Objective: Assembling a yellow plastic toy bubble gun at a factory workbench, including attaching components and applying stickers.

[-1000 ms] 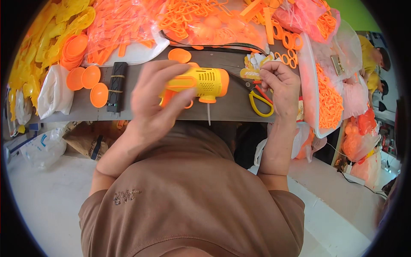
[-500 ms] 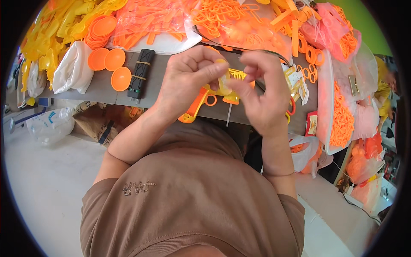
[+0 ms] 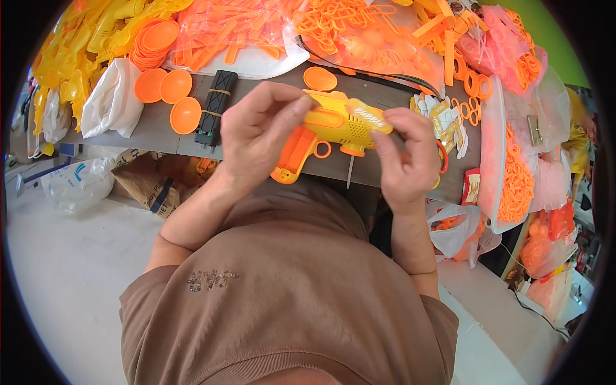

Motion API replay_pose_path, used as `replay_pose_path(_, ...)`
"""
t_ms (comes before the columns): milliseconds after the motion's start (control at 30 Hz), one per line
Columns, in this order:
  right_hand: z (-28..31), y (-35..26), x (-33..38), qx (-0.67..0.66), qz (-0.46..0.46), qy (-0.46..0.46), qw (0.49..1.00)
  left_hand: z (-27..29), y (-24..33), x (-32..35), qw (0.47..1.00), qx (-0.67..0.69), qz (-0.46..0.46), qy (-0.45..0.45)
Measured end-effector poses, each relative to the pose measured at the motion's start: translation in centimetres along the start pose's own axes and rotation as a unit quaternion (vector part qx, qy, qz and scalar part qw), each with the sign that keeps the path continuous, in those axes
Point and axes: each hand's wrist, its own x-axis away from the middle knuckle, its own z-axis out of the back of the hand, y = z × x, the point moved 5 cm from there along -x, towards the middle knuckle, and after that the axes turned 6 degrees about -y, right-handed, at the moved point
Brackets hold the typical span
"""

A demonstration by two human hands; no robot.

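A yellow and orange toy bubble gun (image 3: 333, 128) lies on its side at the near table edge, its orange grip towards me. A thin white tube hangs from its underside. My right hand (image 3: 410, 154) pinches the right end of a yellow sticker (image 3: 366, 115) with white lettering, held against or just over the gun's side; whether it is stuck down I cannot tell. My left hand (image 3: 260, 131) is at the gun's left end, thumb and forefinger pressed together. Whatever lies between those fingers is hidden.
Orange round cups (image 3: 186, 115) and a black rod-shaped bundle (image 3: 215, 106) lie left of the gun. More stickers (image 3: 446, 125) and red-handled scissors (image 3: 443, 159) are at the right. Orange parts pile up behind; a white tub (image 3: 491, 160) stands far right.
My hands have moved apart from where they were together over the gun. The sticker now spans the gun's side, and more of the gun shows. An orange cup behind has come into view.
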Motion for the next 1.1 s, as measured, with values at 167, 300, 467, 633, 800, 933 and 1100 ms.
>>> replay_pose_path(167, 0.5, 1.9, 0.9, 0.046, -0.04, -0.051, 0.997, 1.8, 0.5, 0.1, 0.917, -0.347, -0.176, -0.087)
replay_pose_path(300, -0.2, 2.0, 0.9, 0.038, -0.047, -0.058, 0.997, 1.8, -1.2, 0.8, 0.885, -0.387, -0.215, -0.146)
replay_pose_path(467, -2.4, 1.5, -0.2, 0.02, -0.035, -0.101, 0.994, 1.9, -1.8, 1.0, 0.891, -0.372, -0.226, -0.13)
replay_pose_path(633, -3.6, 0.9, -1.0, 0.019, -0.02, -0.114, 0.993, 1.9, -2.2, 1.1, 0.895, -0.363, -0.23, -0.122)
replay_pose_path(800, -4.2, 0.4, -1.1, 0.021, -0.009, -0.113, 0.993, 1.9, -2.1, 1.1, 0.894, -0.364, -0.232, -0.118)
replay_pose_path(933, -4.1, 0.6, -0.9, 0.014, -0.033, -0.11, 0.993, 2.0, -2.3, 1.1, 0.893, -0.364, -0.234, -0.124)
replay_pose_path(1100, -3.7, 0.9, -0.7, 0.005, -0.044, -0.117, 0.992, 1.7, -2.3, 1.2, 0.894, -0.355, -0.239, -0.137)
